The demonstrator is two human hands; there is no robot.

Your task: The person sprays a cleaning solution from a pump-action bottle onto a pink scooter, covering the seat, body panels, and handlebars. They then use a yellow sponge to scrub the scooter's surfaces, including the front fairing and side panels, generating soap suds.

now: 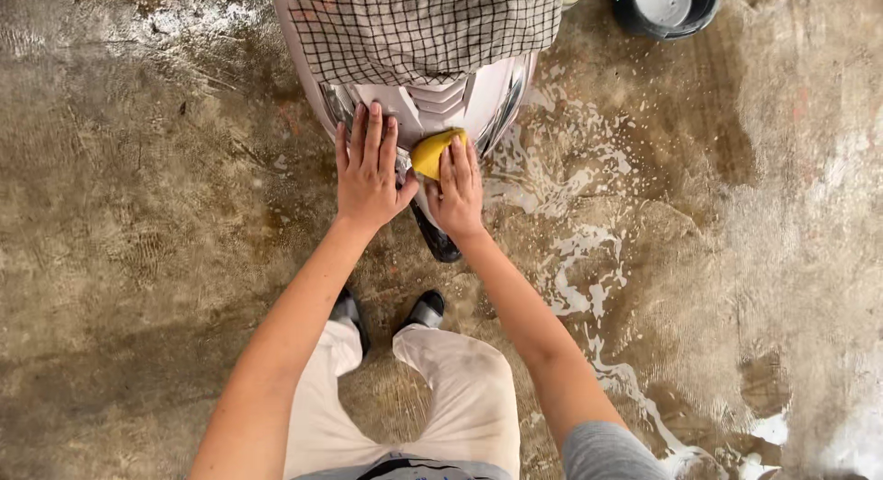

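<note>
Legs in pale trousers [460,397] and two dark shoes [428,307] stand nearest, planted on a wet, stained concrete floor [138,259]. Suds and a trail of soapy water [589,259] run across the floor on the person's right side.

Forearms reach forward from there to the end of a pale pink scooter [432,98]. The left hand [370,167] lies flat and open on the scooter's bodywork, fingers spread, bracing rather than gripping anything. The right hand [457,188] is curled over a yellow sponge [430,152], pressing it against the panel just beside the left hand; only its upper half shows past the fingers.

The sponge looks soft and light — it should squash readily under the palm and, soaked with soap, is likely slippery, so a hold across its back with fingers wrapped over the edge seems the sure one. Its visible part tapers up and to the left, toward the left hand; its full long axis is hidden by the fingers, so I cannot tell it exactly.

The scooter's long axis runs straight away from the person, its narrow end and dark tyre [437,241] pointing back at the shoes.

Further off, a checked cloth [423,25] is draped over the scooter body, and beyond it, at the top edge, sits a dark bucket [667,6].
</note>
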